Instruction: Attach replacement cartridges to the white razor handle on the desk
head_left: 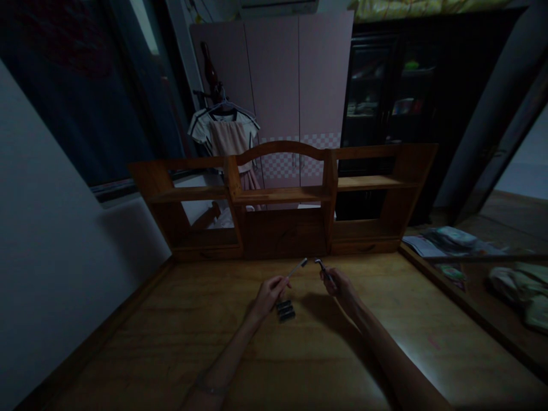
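My left hand [269,292] is closed around the pale handle of a toothbrush [297,267], whose dark bristled head points up and to the right. In my right hand [339,283] I grip a razor [322,267] by its handle; its shiny, angled head tips towards the toothbrush. A gap separates the two tools, and both are held above the wooden desk [205,319]. Three small dark cylinders that look like batteries [286,311] lie side by side on the desk, just below and right of my left hand.
A wooden shelf unit [282,196] runs along the desk's back edge. To the left is a white wall [55,240]. Beyond a raised ledge on the right lie papers [445,241] and a pale bag [522,294]. Clothes [226,134] hang behind the shelf. The room is dim.
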A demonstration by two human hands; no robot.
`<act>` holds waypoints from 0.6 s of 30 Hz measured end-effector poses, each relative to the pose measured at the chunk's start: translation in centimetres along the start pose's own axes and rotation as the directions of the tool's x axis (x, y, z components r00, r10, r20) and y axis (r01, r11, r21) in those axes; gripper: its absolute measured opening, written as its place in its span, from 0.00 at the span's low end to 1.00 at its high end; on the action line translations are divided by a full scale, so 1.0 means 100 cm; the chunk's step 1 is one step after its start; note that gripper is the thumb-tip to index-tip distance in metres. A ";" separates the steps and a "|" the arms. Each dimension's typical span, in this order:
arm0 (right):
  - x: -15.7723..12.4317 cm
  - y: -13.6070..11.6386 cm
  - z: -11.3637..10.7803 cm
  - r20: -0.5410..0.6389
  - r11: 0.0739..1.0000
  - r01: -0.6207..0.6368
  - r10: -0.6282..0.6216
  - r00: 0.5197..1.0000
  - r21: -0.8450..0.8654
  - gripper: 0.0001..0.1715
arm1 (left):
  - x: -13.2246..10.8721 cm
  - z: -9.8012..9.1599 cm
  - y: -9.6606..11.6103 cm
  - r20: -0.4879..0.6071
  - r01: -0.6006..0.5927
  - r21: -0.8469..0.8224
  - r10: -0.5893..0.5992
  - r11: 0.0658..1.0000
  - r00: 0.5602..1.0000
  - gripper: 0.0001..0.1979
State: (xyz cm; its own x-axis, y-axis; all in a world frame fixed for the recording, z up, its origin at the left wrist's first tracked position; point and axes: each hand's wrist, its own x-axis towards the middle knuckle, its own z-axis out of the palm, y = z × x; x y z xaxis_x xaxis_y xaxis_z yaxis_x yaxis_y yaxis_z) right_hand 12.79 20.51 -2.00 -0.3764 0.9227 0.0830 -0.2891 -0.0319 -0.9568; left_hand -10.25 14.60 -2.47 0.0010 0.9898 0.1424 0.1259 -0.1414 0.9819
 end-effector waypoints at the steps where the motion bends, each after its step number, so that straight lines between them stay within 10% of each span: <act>1: 0.000 0.001 0.000 -0.002 1.000 -0.005 0.005 1.000 0.001 0.17 | 0.000 0.000 0.000 0.000 -0.001 -0.001 0.001 1.000 1.000 0.22; 18: -0.002 -0.007 0.011 0.041 0.998 0.034 -0.032 0.999 -0.052 0.18 | 0.001 0.000 -0.004 -0.008 -0.031 0.018 0.031 0.999 0.999 0.20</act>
State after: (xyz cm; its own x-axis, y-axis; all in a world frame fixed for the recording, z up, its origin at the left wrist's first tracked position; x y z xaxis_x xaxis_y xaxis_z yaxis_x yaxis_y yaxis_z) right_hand 12.14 19.89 -1.01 -0.4026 0.9068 0.1246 -0.2559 0.0191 -0.9665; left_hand -10.34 14.78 -2.82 -0.0027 0.9848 0.1739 0.1436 -0.1717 0.9746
